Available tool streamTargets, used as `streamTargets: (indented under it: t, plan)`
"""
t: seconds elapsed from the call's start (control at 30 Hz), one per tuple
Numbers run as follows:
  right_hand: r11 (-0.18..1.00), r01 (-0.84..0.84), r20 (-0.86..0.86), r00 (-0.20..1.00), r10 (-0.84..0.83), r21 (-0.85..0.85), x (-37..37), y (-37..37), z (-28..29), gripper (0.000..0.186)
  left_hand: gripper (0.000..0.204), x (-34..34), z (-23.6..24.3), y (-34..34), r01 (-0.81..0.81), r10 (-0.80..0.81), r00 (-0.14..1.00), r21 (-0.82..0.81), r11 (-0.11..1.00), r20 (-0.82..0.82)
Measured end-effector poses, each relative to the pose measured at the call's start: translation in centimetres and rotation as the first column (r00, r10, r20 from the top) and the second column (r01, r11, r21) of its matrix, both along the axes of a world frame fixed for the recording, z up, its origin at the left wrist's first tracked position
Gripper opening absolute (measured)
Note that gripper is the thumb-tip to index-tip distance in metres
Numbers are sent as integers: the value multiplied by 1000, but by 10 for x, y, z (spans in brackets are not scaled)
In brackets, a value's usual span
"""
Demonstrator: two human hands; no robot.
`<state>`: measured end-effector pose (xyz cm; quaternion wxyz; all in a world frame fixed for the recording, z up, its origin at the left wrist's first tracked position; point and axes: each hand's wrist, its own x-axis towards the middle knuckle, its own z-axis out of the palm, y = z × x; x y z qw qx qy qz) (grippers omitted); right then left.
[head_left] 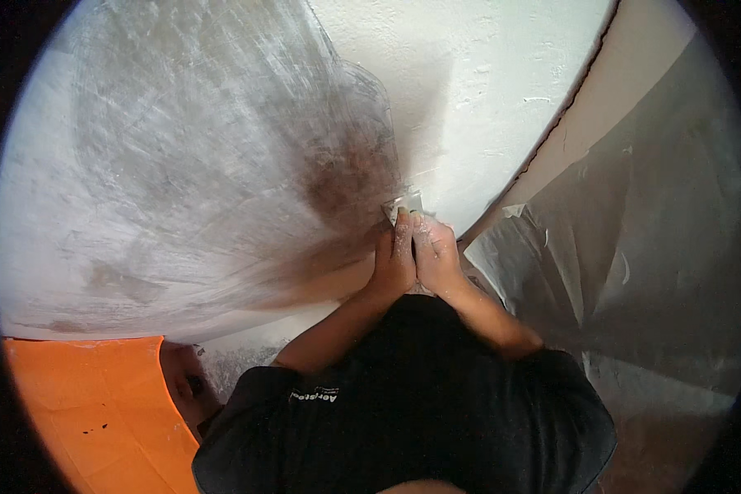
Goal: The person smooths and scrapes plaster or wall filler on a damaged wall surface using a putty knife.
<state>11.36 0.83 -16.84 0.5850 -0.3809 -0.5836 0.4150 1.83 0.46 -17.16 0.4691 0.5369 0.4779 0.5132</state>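
Observation:
Both my hands are pressed side by side around a scraper, thumbs lying along the base of its flat, pale blade (405,200). My left hand (394,259) closes on it from the left, my right hand (438,253) from the right. White dust coats the fingers; the handle is hidden in the grip. The blade is at the wall, by the border between a grey, streaky bare patch (198,107) and a thick white coating (469,90). Whether its edge touches the wall, I cannot tell.
A dark, jagged crack (552,136) runs along the white coating's right edge. Grey, creased sheeting (626,247) hangs at the right. An orange sheet (99,403) is at the lower left, beside a dusty pale surface (239,358).

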Motion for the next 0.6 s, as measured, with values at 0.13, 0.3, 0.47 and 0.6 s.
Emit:
streamTargets:
  t: [0.13,0.3,0.47,0.6]
  plan:
    - [996,-47,-6,999,46,-70,1,-7,-4,28,45,-2,-39,-1,-19,179,931,449,894,-317]
    - [999,-22,82,996,24,-27,4,1,1,23,46,-3,-9,-1,-29,50,989,147,989,-136]
    - [996,-86,82,993,89,-39,3,7,-13,21,46,0,-15,1,-89,108,988,167,982,-108]
    - [999,-51,-7,999,51,-4,0,9,1,20,45,-6,-16,2,-48,107,947,197,979,-303]
